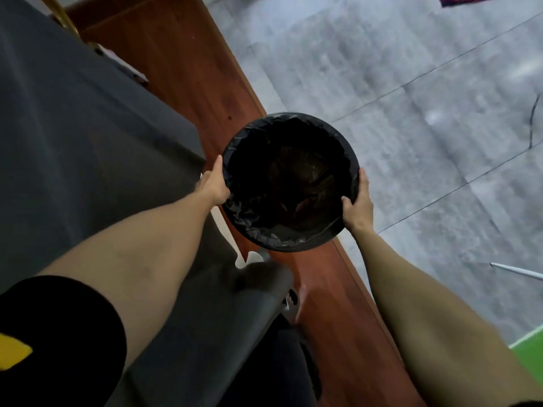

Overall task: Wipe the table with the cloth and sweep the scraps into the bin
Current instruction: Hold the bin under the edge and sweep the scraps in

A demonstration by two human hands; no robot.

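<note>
The bin [291, 183], round and lined with a black bag, hangs between our hands: our left hand [214, 185] grips its rim at nine o'clock, our right hand [359, 202] at four o'clock. Dark scraps lie inside. Grey cloth-covered table [88, 127] at ten o'clock; tiled floor [426, 98] beyond.

The bin [291, 183] is black, lined with a glossy black bag. The cloth [88, 118] over the table on the left is dark grey. The wooden strip [188, 66] is reddish-brown, the floor [411, 98] on the right mottled pale grey, the near sleeve [58, 333] black with yellow.
</note>
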